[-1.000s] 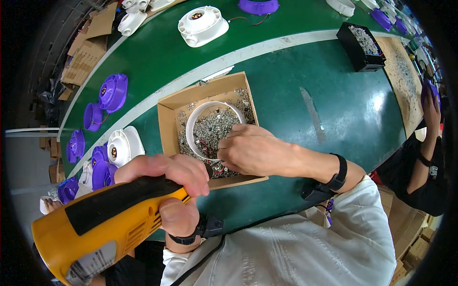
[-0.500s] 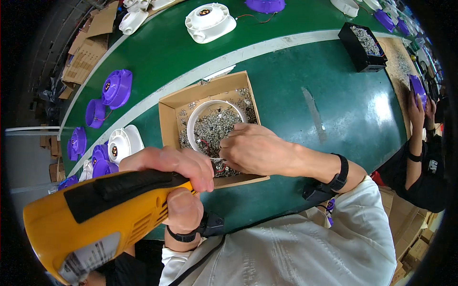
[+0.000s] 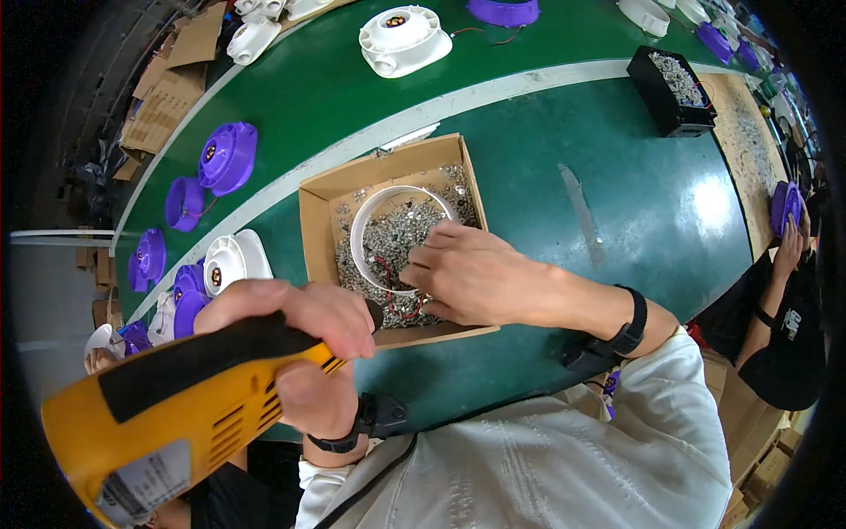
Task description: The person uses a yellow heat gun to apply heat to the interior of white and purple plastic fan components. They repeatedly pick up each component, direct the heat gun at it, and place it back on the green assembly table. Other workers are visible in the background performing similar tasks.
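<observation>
My left hand [image 3: 304,331] is wrapped around the grip of a yellow and black power tool [image 3: 211,397], whose body points to the lower left. Its working tip is hidden behind my fingers. In front of me an open cardboard box [image 3: 310,229] holds a heap of small metal screws [image 3: 401,231]. On the screws rests a white plastic ring [image 3: 355,238] with a red wire [image 3: 385,269]. My right hand [image 3: 471,275] closes over the ring's near right rim, fingers inside and thumb outside. The fingertips are partly hidden.
Purple housings [image 3: 227,157] and a white housing [image 3: 236,263] line the green bench at left; another white housing [image 3: 405,40] sits at the back. A black bin of screws [image 3: 671,93] stands back right. At far right a person holds a purple housing [image 3: 784,207].
The left hand and power tool have shifted slightly left and down. My right hand's fingers have moved a little within the box. The purple housing at far right is lower, and more red wire shows.
</observation>
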A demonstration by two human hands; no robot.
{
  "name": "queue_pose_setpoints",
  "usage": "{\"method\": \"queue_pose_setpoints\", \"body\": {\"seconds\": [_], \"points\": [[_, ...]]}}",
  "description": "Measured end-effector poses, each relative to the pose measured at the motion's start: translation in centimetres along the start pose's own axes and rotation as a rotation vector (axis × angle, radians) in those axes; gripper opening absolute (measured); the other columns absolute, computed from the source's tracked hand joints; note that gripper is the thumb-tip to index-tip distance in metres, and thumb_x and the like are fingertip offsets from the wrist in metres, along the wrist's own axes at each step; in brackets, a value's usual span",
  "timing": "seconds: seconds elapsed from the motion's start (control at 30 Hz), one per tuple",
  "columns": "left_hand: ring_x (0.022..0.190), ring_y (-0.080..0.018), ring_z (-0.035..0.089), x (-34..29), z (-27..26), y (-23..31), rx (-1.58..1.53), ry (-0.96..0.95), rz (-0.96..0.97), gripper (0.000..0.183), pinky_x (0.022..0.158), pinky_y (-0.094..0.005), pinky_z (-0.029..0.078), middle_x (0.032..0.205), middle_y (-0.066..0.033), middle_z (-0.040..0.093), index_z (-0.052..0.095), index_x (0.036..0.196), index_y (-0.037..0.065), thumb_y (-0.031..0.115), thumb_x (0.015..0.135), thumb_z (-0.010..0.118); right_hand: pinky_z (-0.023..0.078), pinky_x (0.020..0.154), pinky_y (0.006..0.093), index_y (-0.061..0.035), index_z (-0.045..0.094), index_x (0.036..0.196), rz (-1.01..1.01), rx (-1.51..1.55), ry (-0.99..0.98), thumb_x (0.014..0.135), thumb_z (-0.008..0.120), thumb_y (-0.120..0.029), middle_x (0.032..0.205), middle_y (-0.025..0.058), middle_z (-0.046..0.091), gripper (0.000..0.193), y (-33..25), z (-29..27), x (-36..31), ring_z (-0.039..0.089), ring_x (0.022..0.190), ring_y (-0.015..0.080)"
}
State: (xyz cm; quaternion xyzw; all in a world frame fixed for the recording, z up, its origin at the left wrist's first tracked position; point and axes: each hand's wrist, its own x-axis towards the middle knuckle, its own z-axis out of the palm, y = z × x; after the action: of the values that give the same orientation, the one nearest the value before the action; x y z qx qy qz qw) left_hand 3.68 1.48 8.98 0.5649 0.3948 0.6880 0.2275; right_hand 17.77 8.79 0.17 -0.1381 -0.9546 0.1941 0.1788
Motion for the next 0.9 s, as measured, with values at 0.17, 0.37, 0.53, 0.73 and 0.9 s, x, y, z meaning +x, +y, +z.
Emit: {"method": "queue_pose_setpoints", "body": {"seconds": [0.17, 0.37, 0.53, 0.73, 0.9], "points": [[0.038, -0.0139, 0.04, 0.1, 0.7, 0.0, -0.061, -0.013, -0.003, 0.054, 0.038, -0.0292, 0.037, 0.055, -0.0036, 0.044, 0.038, 0.119, 0.003, 0.048, 0.091, 0.047, 0.037, 0.086, 0.0327, -0.0066, 0.061, 0.077, -0.019, -0.092, -0.101, 0.079, 0.059, -0.02, 0.079, 0.0058, 0.057, 0.013, 0.6, -0.4, -0.1, 0.057, 0.084, 0.0202], [0.038, -0.0143, 0.041, -0.2, 1.3, -0.2, -0.063, -0.046, -0.097, 0.057, 0.039, -0.0295, 0.039, 0.054, -0.0036, 0.045, 0.036, 0.118, 0.003, 0.049, 0.089, 0.051, 0.036, 0.082, 0.0326, -0.0089, 0.06, 0.075, 0.027, 0.003, -0.191, 0.079, 0.061, -0.023, 0.074, 0.0039, 0.053, 0.015, 0.4, -0.8, 0.0, 0.055, 0.082, 0.0186], [0.039, -0.0146, 0.042, -0.2, 1.6, -0.1, -0.065, -0.056, -0.124, 0.057, 0.04, -0.0296, 0.039, 0.054, -0.0039, 0.045, 0.036, 0.118, 0.003, 0.049, 0.089, 0.052, 0.039, 0.079, 0.0336, -0.0091, 0.064, 0.072, 0.011, 0.01, -0.148, 0.079, 0.057, -0.018, 0.074, 0.005, 0.06, 0.014, 0.3, -0.9, 0.0, 0.06, 0.078, 0.0196], [0.041, -0.0146, 0.043, -0.3, 1.7, -0.5, -0.065, -0.086, -0.107, 0.056, 0.041, -0.0294, 0.039, 0.055, -0.004, 0.045, 0.036, 0.12, 0.004, 0.049, 0.09, 0.052, 0.037, 0.079, 0.033, -0.0094, 0.061, 0.074, 0.036, 0.003, -0.188, 0.079, 0.061, -0.022, 0.074, 0.0033, 0.055, 0.013, 0.2, -1.0, 0.1, 0.056, 0.08, 0.0186], [0.041, -0.0144, 0.043, -0.2, 1.8, -0.5, -0.004, -0.127, -0.098, 0.055, 0.041, -0.0287, 0.039, 0.055, -0.0035, 0.046, 0.036, 0.12, 0.004, 0.048, 0.09, 0.052, 0.037, 0.078, 0.0321, -0.0095, 0.061, 0.073, 0.023, -0.011, -0.14, 0.079, 0.06, -0.021, 0.073, 0.0031, 0.055, 0.013, 0.4, -0.5, -0.1, 0.057, 0.077, 0.0187]]}}
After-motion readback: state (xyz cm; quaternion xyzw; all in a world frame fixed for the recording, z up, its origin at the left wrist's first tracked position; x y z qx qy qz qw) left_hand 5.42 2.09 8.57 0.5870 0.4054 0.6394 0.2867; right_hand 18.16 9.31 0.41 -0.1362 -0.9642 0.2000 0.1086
